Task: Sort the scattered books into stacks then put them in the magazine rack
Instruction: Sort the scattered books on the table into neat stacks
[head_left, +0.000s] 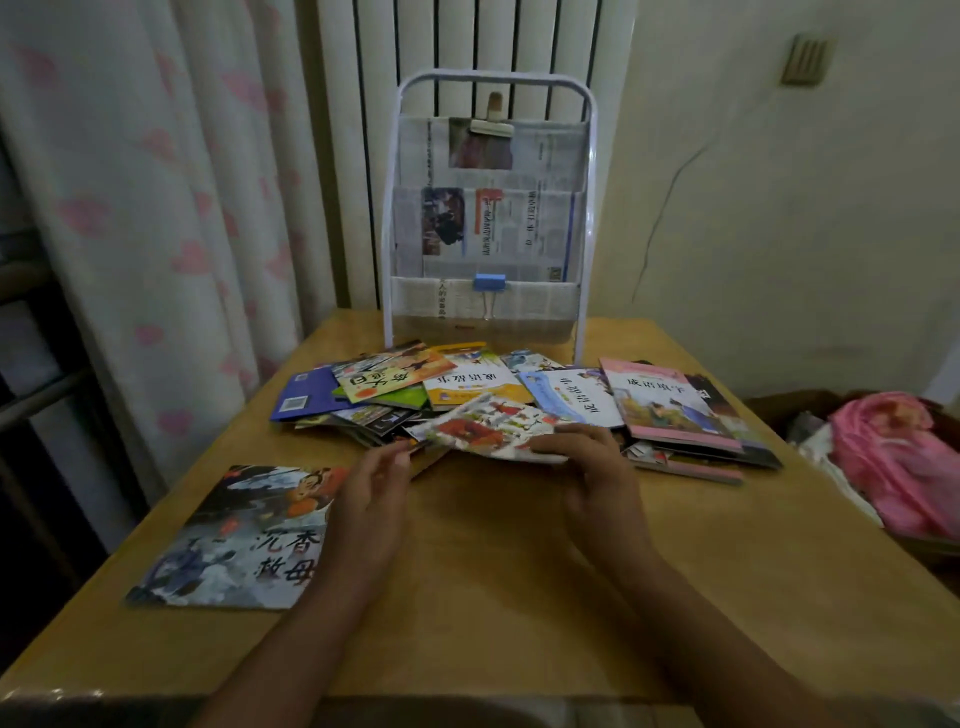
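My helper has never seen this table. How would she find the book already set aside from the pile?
Start at the wooden table and look at its near left part. The dark picture book lies flat there, alone, apart from the scattered pile before the magazine rack.
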